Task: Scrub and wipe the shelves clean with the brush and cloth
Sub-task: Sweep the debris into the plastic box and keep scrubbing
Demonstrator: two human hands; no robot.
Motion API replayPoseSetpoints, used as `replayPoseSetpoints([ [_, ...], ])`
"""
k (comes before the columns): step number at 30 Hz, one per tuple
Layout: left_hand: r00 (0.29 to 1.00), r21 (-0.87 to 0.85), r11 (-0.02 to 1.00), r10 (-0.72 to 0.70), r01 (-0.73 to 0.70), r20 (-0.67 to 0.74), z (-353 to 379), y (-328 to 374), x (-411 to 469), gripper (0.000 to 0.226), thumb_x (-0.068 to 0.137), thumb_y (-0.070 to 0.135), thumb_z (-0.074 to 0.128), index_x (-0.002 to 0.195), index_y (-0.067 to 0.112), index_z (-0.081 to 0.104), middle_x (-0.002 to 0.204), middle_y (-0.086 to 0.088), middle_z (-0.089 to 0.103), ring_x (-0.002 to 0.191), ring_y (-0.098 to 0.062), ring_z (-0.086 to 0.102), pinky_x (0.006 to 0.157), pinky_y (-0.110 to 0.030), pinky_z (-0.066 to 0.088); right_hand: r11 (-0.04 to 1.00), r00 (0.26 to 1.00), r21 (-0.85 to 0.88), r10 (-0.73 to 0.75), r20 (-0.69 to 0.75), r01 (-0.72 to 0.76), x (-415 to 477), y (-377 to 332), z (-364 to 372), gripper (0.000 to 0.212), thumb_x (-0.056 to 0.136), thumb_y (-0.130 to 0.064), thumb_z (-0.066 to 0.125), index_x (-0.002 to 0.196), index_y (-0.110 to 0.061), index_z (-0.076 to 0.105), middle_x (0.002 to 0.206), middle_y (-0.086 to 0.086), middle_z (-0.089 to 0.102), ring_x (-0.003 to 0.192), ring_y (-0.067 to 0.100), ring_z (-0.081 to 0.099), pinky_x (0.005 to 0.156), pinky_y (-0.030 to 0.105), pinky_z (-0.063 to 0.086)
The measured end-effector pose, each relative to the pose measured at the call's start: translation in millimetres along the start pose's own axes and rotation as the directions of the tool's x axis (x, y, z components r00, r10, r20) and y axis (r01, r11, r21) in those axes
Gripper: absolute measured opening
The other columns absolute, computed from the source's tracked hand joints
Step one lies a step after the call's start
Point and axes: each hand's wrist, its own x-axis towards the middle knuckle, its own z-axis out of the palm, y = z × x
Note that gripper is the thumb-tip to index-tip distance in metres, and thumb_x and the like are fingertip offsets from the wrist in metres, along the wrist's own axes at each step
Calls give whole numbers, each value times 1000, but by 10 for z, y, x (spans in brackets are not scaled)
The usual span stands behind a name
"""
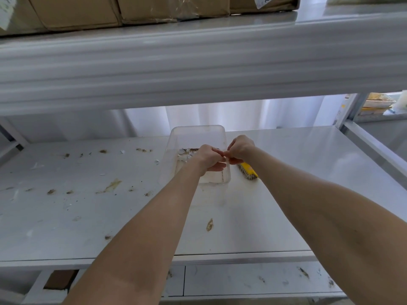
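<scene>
We see the brush [247,171] lying on the white shelf [286,172], just to the right of a clear plastic tub [198,137]. Only its yellow back and a strip of bristles show; the rest is hidden under our right forearm. No cloth is clearly in view.

Our two hands meet over the tub. The left hand [210,158] is curled, fingers bent inward, and the right hand [240,148] is closed into a loose fist, with the fingertips of both touching each other near the tub's right rim. Whether they pinch something small between them, we cannot tell. Both bare forearms reach forward from the bottom of the view.

The tub stands on the shelf, about midway across it, and holds torn white scraps [184,155] and some brown bits along its far side.

The shelf to the left of the tub is dirty: brown crumbs [51,191], a yellowish smear [112,186] and small white flakes lie scattered over it. One brown mark [209,224] sits nearer to us, below the tub. The part of the shelf to the right of the brush looks smooth and glossy.

Above, the front edge of a higher shelf [198,69] crosses the whole view, carrying cardboard boxes [77,12]. Below, a lower shelf [253,280] shows dark specks.
</scene>
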Motion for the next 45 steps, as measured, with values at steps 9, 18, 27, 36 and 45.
replayPoseSetpoints([
  [9,999,66,997,-36,35,12,-140,-55,-84,25,92,-2,51,116,-1,56,99,-16,64,78,-21,66,75,-34,57,996,1000,87,-12,-27,15,-64,81,63,18,83,-18,75,84,-3,64,88,14,70,79,27,72,72,39,61],
  [18,985,167,985,67,-40,-162,-260,-106,-126,25,89,-4,46,105,3,64,95,-8,65,85,-17,59,66,-27,52,991,973,-132,-63,-221,35,-90,56,136,29,87,-9,56,116,-11,58,119,12,59,106,30,59,84,32,46],
  [27,977,170,982,109,-78,-183,-275,-242,-214,24,88,-5,45,94,9,63,90,-7,65,76,-15,58,68,-26,53,969,935,-233,-158,-318,84,-274,132,256,38,91,-25,59,125,-12,49,128,13,41,119,32,42,82,33,38],
  [36,915,98,979,202,-179,-351,-285,-347,-613,23,89,0,46,88,11,66,81,-5,67,70,-15,58,66,-25,53,982,948,-177,-114,-296,63,-632,303,356,46,94,-33,54,131,-8,42,135,17,38,122,36,43,93,41,40],
  [45,921,98,992,116,-85,-371,-123,-626,-1152,17,92,6,50,87,7,66,78,-5,65,67,-13,60,61,-23,53,987,977,-156,-55,-206,22,-1159,626,351,32,97,-29,35,84,-8,56,92,10,60,81,30,55,68,34,38],
])
